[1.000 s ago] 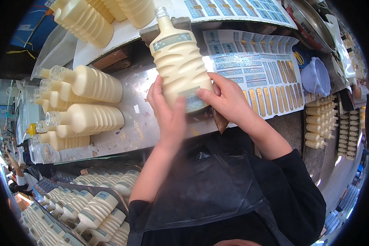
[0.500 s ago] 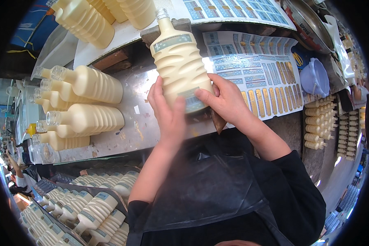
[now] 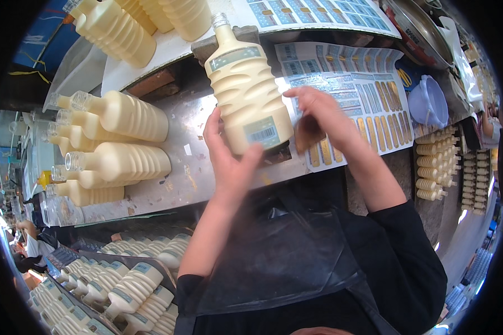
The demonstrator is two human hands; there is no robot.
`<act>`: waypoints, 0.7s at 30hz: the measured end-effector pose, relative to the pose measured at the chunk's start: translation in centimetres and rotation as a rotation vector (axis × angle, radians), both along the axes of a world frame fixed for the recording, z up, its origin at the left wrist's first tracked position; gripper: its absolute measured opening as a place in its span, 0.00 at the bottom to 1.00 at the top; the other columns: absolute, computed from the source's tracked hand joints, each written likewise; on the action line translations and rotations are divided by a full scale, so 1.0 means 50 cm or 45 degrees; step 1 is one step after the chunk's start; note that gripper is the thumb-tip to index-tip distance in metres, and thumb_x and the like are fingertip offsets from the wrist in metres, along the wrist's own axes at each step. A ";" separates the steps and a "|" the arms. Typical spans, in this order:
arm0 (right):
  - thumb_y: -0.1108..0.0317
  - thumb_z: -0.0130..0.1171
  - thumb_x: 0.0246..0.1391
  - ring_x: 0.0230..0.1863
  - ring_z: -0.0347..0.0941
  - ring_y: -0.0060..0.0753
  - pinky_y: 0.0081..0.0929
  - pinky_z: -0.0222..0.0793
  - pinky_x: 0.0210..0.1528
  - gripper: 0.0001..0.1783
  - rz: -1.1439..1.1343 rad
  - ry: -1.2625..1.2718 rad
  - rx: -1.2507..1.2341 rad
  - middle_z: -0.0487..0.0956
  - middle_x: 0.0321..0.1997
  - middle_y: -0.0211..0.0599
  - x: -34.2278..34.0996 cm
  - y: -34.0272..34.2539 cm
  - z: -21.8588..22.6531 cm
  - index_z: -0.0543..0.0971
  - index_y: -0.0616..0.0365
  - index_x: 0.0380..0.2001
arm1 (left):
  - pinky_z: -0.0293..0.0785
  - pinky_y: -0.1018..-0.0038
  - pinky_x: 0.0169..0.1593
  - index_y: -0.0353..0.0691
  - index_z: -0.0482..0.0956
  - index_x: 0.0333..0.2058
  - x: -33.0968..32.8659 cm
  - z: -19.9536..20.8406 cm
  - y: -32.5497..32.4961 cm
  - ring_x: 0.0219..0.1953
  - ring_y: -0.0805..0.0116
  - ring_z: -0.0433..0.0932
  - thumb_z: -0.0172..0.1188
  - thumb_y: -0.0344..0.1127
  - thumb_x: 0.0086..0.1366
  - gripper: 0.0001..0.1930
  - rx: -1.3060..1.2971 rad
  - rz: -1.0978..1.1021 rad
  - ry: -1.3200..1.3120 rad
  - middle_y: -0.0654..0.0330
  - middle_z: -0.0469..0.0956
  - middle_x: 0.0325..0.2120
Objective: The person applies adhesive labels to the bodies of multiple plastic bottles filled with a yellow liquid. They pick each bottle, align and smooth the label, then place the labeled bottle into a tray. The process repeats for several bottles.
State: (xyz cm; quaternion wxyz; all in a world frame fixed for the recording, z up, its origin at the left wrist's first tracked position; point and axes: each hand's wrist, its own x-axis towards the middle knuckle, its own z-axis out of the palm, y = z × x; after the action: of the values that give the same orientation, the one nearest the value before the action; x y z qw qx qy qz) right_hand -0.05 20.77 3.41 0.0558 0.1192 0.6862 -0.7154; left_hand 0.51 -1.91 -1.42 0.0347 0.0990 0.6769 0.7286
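Observation:
A cream ribbed bottle (image 3: 248, 97) with a clear glass neck lies tilted on a dark block, its neck pointing away from me. It bears a blue-grey label band (image 3: 235, 57) at the shoulder and a barcode label (image 3: 262, 133) near its base. My left hand (image 3: 228, 164) grips the bottle's lower left side, thumb by the base corner. Just right of the bottle, apart from it, is my right hand (image 3: 321, 111), somewhat blurred with bent fingers. Beneath its palm it holds a brown flat piece (image 3: 308, 134), whose exact kind I cannot make out.
Sticker sheets (image 3: 369, 120) with blue and gold labels spread to the right, beside a lavender bucket (image 3: 428, 103). Several plain cream bottles (image 3: 131, 164) lie stacked on the metal table (image 3: 190, 184) at left. Crates of labelled bottles (image 3: 134, 285) stand lower left. More bottles (image 3: 117, 36) stand at far left.
My right hand has left the bottle's lower right side and moved right and slightly upward, with the brown piece. The barcode label is now uncovered. My left hand stays on the bottle.

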 end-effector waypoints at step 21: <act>0.79 0.56 0.61 0.35 0.80 0.28 0.25 0.77 0.39 0.10 -0.102 0.782 0.832 0.82 0.44 0.40 0.085 -0.097 0.052 0.79 0.62 0.46 | 0.61 0.61 0.69 0.32 0.65 0.67 -0.008 -0.033 -0.024 0.64 0.59 0.66 0.55 0.36 0.72 0.28 0.035 0.133 0.014 0.52 0.66 0.60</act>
State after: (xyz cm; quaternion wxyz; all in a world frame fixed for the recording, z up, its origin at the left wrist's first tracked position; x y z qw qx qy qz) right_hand 4.23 15.92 6.02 -0.2190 -0.0608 0.8557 -0.4649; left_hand 0.10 -3.10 -3.05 -0.0084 0.0680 0.6713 0.7380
